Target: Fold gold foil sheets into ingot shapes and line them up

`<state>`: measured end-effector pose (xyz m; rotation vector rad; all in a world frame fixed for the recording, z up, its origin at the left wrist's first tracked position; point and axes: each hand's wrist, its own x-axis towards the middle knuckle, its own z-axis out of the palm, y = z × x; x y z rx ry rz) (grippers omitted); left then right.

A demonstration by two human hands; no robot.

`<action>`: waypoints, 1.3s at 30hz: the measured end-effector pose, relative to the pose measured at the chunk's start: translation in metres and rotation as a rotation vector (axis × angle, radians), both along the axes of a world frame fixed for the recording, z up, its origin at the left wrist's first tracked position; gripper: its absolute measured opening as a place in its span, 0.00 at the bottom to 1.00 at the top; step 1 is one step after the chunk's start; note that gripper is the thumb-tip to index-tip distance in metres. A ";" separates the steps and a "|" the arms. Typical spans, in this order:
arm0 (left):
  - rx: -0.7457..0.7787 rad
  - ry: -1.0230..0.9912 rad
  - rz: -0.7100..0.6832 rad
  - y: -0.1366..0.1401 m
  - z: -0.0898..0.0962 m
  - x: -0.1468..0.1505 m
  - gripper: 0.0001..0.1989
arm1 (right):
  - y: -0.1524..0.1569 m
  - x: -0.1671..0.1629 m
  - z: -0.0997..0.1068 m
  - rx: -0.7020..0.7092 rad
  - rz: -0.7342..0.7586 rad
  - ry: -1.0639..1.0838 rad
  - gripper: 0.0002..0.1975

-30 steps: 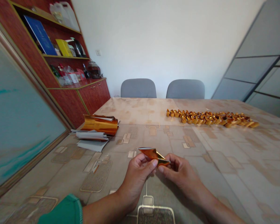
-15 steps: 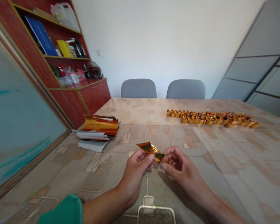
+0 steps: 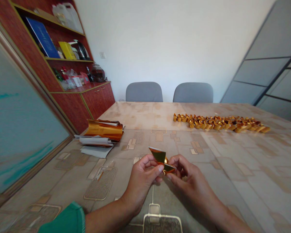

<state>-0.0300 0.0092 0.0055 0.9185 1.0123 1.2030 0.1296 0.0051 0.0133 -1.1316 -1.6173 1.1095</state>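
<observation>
A piece of folded gold foil paper [image 3: 158, 155] with pointed corners is held up between my hands, above the table. My left hand [image 3: 145, 173] pinches it from the left, thumb pressed on its near face. On the other side, my right hand [image 3: 186, 171] has its thumb and fingers closed on the paper's right end. The underside of the folded piece is hidden by my fingers.
To the left lies a stack of curled gold and grey paper sheets [image 3: 103, 131]. Rows of folded gold paper ingots [image 3: 218, 123] stand at the right back of the patterned table [image 3: 147, 113]. Two grey chairs [image 3: 144, 92] are behind it, with a red cabinet [image 3: 97, 97] at the left.
The folded paper has shifted slightly right and tilted, its left point now standing higher. My right hand has closed in from beside it onto its right end.
</observation>
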 end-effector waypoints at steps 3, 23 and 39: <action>0.005 -0.020 -0.001 0.000 0.000 0.000 0.17 | 0.000 0.001 0.001 -0.048 0.045 0.045 0.05; 0.063 -0.018 -0.088 -0.001 0.001 0.000 0.10 | 0.005 0.003 -0.006 0.105 -0.021 -0.180 0.05; -0.110 -0.149 -0.067 -0.004 -0.002 0.005 0.15 | 0.006 -0.002 -0.007 0.148 -0.030 -0.207 0.04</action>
